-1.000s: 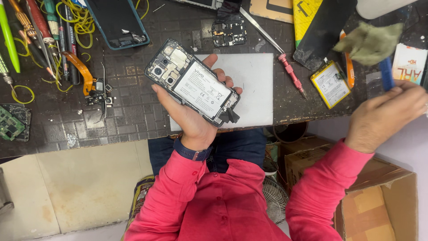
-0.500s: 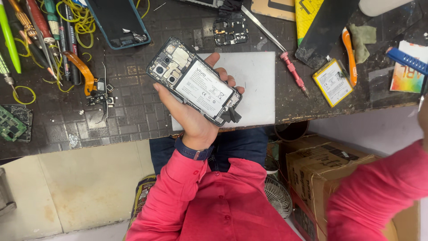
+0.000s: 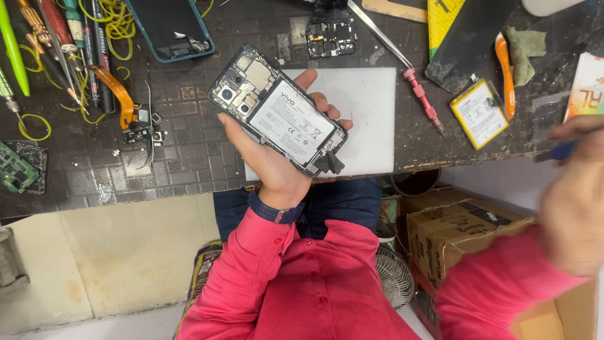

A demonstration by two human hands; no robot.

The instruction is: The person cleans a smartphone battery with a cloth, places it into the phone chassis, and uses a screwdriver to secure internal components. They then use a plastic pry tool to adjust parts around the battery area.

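Observation:
My left hand point(image 3: 277, 173) is palm up over the dark bench edge and grips an opened smartphone point(image 3: 277, 110) with its back cover off. The phone's white battery, camera modules and boards face me, and a small black flap hangs at its lower end. My right hand point(image 3: 576, 201) is blurred at the right edge, below the bench, with its fingers closed on a small blue tool point(image 3: 562, 151). Both sleeves are pink-red. A white mat point(image 3: 371, 107) lies on the bench behind the phone.
On the bench lie a loose battery point(image 3: 479, 113), a red screwdriver point(image 3: 423, 94), an orange pry tool point(image 3: 505, 75), a small circuit board point(image 3: 330, 34), a teal-cased phone point(image 3: 170, 25) and tools with yellow rubber bands point(image 3: 116, 16). A cardboard box point(image 3: 465, 233) and fan point(image 3: 393, 277) sit below.
My right hand left the bench's right end, dropped almost out of view, and is now back at the right edge holding a blue tool. The left hand kept the phone nearly still.

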